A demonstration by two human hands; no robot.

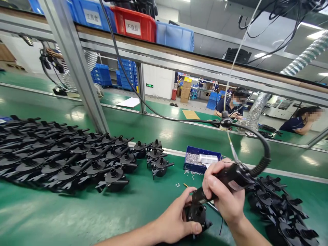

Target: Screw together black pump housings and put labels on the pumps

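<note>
In front of the blue tray (196, 168), our right hand (228, 194) wraps the driver (235, 177), a smooth black cylinder with a ribbed cable (263, 164), and our left hand (176, 218) grips a part (198, 214), dark and plastic-looking with a short round tube. The driver's nose is right at the part. Tiny shiny bits (193, 158) lie in the tray; left of it, on the glossy green bench (77, 215), we see disc-topped units (94, 165) in rows.

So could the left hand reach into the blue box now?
Probably not yet: the left hand holds a black part, by the power tool in the right hand. The left end of the blue box looks unblocked, so a free hand might manage.
</note>
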